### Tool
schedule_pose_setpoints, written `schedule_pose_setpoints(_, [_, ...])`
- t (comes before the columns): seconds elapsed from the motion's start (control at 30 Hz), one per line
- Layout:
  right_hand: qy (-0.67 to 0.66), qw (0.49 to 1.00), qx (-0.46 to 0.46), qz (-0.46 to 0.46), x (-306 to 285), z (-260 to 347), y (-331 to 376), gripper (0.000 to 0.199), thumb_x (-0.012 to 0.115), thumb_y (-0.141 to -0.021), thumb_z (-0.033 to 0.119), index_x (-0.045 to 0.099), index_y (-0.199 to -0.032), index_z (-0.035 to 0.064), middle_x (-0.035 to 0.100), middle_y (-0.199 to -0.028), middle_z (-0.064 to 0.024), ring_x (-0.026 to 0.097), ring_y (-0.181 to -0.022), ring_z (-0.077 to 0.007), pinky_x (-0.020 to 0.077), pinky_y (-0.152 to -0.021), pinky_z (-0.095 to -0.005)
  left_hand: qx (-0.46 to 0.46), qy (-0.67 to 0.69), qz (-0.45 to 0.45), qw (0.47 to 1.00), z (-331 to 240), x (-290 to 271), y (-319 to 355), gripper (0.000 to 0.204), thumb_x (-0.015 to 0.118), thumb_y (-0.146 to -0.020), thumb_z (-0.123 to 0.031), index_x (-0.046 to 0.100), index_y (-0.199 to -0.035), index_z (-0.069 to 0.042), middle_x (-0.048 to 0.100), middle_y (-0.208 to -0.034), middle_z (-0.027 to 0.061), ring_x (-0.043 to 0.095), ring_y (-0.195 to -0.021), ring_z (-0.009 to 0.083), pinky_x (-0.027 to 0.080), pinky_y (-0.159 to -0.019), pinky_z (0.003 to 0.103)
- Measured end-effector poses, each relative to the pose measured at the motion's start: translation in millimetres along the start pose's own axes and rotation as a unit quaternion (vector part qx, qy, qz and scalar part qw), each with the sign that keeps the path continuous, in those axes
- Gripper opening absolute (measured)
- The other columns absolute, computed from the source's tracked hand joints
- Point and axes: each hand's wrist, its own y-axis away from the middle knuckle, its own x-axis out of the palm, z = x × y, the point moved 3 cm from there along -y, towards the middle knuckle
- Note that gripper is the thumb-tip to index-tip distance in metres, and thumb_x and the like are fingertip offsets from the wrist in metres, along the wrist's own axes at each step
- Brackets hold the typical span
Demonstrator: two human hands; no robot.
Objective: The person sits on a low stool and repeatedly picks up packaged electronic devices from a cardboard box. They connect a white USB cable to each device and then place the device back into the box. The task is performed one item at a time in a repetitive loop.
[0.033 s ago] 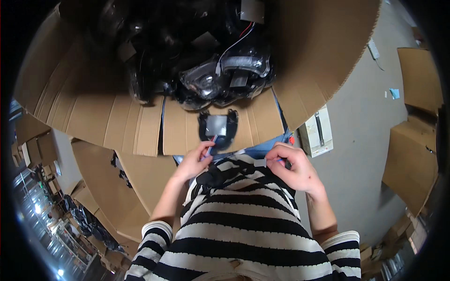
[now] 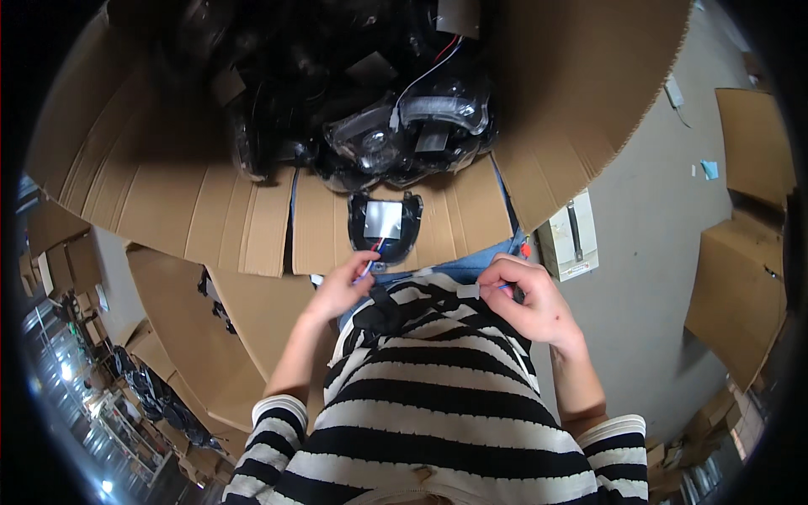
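**Wires pinched at the near edge of the cardboard**

Ahead of us a flattened cardboard sheet (image 2: 252,210) carries a heap of black lamp housings (image 2: 353,101) with clear lenses at its far side. A small black lamp part (image 2: 385,223) with a pale square face lies at the cardboard's near edge, just in front of our hands. Thin red and blue wires (image 2: 374,252) run from it to our left hand (image 2: 345,286), whose fingertips are closed on them. Our right hand (image 2: 526,299) is curled shut around a small pale connector piece (image 2: 469,291), with a blue wire end showing beside it. A black knot on our striped top lies between the two hands and hides part of the wires. More cardboard boxes (image 2: 741,278) stand on the grey floor to the right, with a small white box (image 2: 568,236) near the cardboard's right edge.

Against the earlier frame, nothing differs: hands, wires and lamp part sit the same.
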Motion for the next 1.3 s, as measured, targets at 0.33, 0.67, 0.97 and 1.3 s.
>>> schedule_pose_setpoints(0.33, [0.026, 0.999, 0.003, 0.033, 24.1, 3.0, -8.5, 0.004, 0.053, -0.073, 0.003, 0.054, -0.075, 0.0006, 0.048, -0.065, -0.0045, 0.041, -0.054, -0.0119, 0.0318, -0.049, -0.0238, 0.167, -0.073, 0.096, 0.978, -7.6, -40.9, 19.9, 0.018, 0.047, -0.083, -0.008, 0.054, -0.098, -0.002, 0.059, -0.078, 0.0057, 0.055, -0.074, 0.0121, 0.042, -0.068, 0.023])
schedule_pose_setpoints(0.67, [0.002, 1.000, 0.000, 0.023, 27.4, 10.9, -8.5, 0.003, 0.054, -0.073, 0.003, 0.053, -0.075, 0.0002, 0.045, -0.065, -0.0020, 0.037, -0.056, -0.0091, 0.0305, -0.050, -0.0216, 0.236, 0.363, 0.270, 0.860, -70.9, -51.9, 23.4, 0.050, 0.048, -0.082, -0.016, 0.033, -0.124, 0.007, 0.040, -0.122, 0.0228, 0.051, -0.101, 0.0279, 0.037, -0.089, 0.035])
schedule_pose_setpoints(0.97, [-0.032, 0.998, 0.007, -0.048, 9.6, 6.6, -0.4, 0.002, 0.053, -0.074, 0.001, 0.054, -0.074, -0.0008, 0.046, -0.067, -0.0008, 0.038, -0.059, -0.0073, 0.0306, -0.053, -0.0198, 0.321, -0.170, 0.098, 0.926, -170.9, -41.0, 44.9, 0.051, 0.051, -0.066, 0.001, 0.048, -0.115, -0.008, 0.056, -0.103, 0.0113, 0.055, -0.092, 0.0260, 0.045, -0.075, 0.030])
schedule_pose_setpoints(1.3, [-0.069, 0.989, 0.010, -0.129, -20.0, 7.5, 26.9, 0.002, 0.053, -0.075, 0.001, 0.053, -0.074, -0.0011, 0.046, -0.069, -0.0008, 0.039, -0.063, -0.0079, 0.0307, -0.058, -0.0205, 0.455, -0.131, -0.173, 0.864, -149.8, -5.5, 22.4, 0.013, 0.055, -0.077, -0.007, 0.054, -0.090, -0.007, 0.053, -0.086, 0.0050, 0.050, -0.069, 0.0174, 0.038, -0.063, 0.028])
